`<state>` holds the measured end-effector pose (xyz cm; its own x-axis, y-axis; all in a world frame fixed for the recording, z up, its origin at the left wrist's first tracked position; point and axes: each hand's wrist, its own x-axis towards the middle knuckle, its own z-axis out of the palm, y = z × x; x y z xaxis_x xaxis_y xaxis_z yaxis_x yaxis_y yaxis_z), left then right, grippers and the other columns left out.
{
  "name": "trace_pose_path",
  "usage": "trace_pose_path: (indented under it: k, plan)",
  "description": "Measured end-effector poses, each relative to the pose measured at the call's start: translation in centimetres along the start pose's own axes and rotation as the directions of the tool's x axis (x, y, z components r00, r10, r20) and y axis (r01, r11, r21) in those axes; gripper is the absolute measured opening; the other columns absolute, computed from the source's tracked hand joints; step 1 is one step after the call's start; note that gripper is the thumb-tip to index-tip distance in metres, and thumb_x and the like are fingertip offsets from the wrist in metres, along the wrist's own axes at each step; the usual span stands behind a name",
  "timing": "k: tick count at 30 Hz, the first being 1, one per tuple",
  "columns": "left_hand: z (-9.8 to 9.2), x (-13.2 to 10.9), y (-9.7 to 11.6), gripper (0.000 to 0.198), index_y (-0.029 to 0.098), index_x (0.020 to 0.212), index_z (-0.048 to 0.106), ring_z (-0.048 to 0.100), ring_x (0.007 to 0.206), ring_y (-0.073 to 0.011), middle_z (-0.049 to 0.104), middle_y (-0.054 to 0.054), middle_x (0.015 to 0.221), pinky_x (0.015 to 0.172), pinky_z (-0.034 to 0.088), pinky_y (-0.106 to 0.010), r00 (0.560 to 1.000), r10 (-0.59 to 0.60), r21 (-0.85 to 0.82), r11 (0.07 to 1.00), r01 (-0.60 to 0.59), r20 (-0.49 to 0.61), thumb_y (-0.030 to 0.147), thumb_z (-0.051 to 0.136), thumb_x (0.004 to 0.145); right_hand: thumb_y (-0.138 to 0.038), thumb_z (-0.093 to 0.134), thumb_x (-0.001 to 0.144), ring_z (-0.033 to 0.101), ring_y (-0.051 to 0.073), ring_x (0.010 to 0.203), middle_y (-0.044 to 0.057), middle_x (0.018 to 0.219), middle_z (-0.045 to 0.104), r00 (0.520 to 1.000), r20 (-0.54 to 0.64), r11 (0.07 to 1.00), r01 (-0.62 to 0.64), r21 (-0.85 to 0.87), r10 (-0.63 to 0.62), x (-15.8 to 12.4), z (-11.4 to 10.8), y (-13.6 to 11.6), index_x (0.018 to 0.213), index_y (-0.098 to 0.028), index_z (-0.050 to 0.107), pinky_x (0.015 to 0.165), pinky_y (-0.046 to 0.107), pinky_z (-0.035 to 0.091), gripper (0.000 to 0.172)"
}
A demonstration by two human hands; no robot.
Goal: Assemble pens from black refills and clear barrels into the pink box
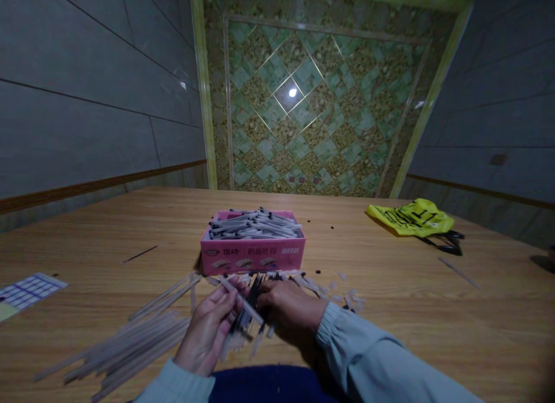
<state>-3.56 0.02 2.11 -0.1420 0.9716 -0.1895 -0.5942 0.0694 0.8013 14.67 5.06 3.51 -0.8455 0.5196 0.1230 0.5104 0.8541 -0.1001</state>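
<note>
My left hand is closed on a translucent pen barrel, which slants down to the right across its fingers. Beside it my right hand reaches into the small parts, fingers curled down and their tips partly hidden. Between the two hands lies a bundle of thin dark pen refills with pale lower parts. Just beyond stands a pink box, heaped with pens in clear barrels with dark ends. Small clear and black pieces are scattered to the right of my right hand.
Loose pale barrels lie in a pile at left. A checked paper is at the left edge, with a thin dark stick nearer the box. At right are a yellow bag with black handles and a lone barrel on the wooden table.
</note>
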Motion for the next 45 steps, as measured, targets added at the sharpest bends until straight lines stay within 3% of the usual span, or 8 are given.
trace_pose_path:
  k: [13,16,18,20,22,25,31,45]
  plan:
    - [0.2,0.0,-0.5,0.009,0.013,0.088,0.055,0.071,0.069,-0.0170,0.072,-0.010,0.079,0.057,0.058,-0.025,0.991,0.043,-0.072,0.996,-0.053,-0.128,0.007,0.049,0.086,-0.017,0.055,0.081,0.053,0.017,0.081,0.007,0.092,0.060,0.986,-0.089,0.983,0.130,-0.130,-0.142,-2.7,1.1,-0.6,0.095,-0.016,0.057,0.065,0.026,0.039,0.014]
    - [0.0,0.2,-0.5,0.013,0.011,0.090,0.057,0.071,0.071,-0.0156,0.072,-0.010,0.081,0.062,0.058,-0.025,0.992,0.048,-0.111,0.992,-0.061,-0.118,0.003,0.048,0.085,-0.013,0.053,0.079,0.054,0.018,0.076,0.007,0.085,0.060,0.965,-0.251,0.996,0.085,0.013,-0.079,-3.4,1.9,-0.5,0.091,-0.016,0.057,0.065,0.027,0.042,0.013]
    - [0.0,0.2,-0.5,0.016,0.010,0.091,0.058,0.070,0.072,-0.0146,0.072,-0.010,0.083,0.063,0.058,-0.024,0.992,0.047,-0.131,0.989,-0.062,-0.119,0.000,0.049,0.083,-0.014,0.050,0.082,0.057,0.018,0.077,0.008,0.087,0.061,0.882,-0.464,0.968,0.039,0.247,0.082,-3.5,1.9,-0.8,0.095,-0.016,0.056,0.067,0.029,0.045,0.014]
    - [0.1,0.1,-0.4,0.017,0.009,0.091,0.060,0.070,0.072,-0.0141,0.072,-0.010,0.083,0.063,0.059,-0.023,0.991,0.023,-0.156,0.987,-0.044,-0.130,-0.001,0.050,0.083,-0.019,0.049,0.087,0.060,0.018,0.078,0.008,0.092,0.062,0.722,-0.591,0.824,0.051,0.564,0.360,-3.3,1.5,-1.5,0.102,-0.018,0.054,0.066,0.029,0.048,0.016]
    - [0.4,-0.1,-0.3,0.017,0.008,0.092,0.061,0.070,0.070,-0.0138,0.072,-0.011,0.083,0.062,0.058,-0.021,0.990,-0.016,-0.184,0.983,-0.009,-0.137,-0.002,0.049,0.083,-0.026,0.052,0.089,0.062,0.016,0.070,0.005,0.087,0.063,0.605,-0.532,0.569,0.154,0.808,0.592,-3.0,0.7,-2.6,0.101,-0.020,0.054,0.059,0.027,0.051,0.014]
    - [0.8,-0.4,-0.3,0.017,0.006,0.091,0.061,0.070,0.066,-0.0128,0.072,-0.011,0.081,0.059,0.058,-0.019,0.988,-0.083,-0.225,0.973,0.052,-0.127,-0.002,0.048,0.084,-0.026,0.061,0.085,0.065,0.015,0.063,0.002,0.078,0.063,0.586,-0.466,0.336,0.324,0.884,0.662,-2.8,-0.7,-4.5,0.090,-0.020,0.057,0.058,0.026,0.054,0.009]
    - [1.3,-1.0,-0.4,0.016,0.005,0.084,0.061,0.069,0.060,-0.0118,0.072,-0.011,0.074,0.055,0.058,-0.018,0.980,-0.161,-0.268,0.955,0.125,-0.117,-0.002,0.046,0.085,-0.014,0.060,0.084,0.065,0.018,0.079,0.004,0.091,0.061,0.492,-0.666,0.507,0.432,0.746,0.560,-3.2,-1.3,-5.8,0.091,-0.022,0.063,0.066,0.032,0.059,0.010]
    - [2.0,-1.8,-0.4,0.017,0.005,0.082,0.062,0.069,0.058,-0.0125,0.072,-0.011,0.072,0.052,0.057,-0.016,0.972,-0.216,-0.256,0.949,0.187,-0.092,-0.001,0.047,0.085,-0.011,0.059,0.083,0.064,0.019,0.084,0.005,0.088,0.065,0.547,-0.704,0.678,0.303,0.670,0.452,-3.7,-0.7,-5.5,0.093,-0.022,0.063,0.069,0.030,0.056,0.015]
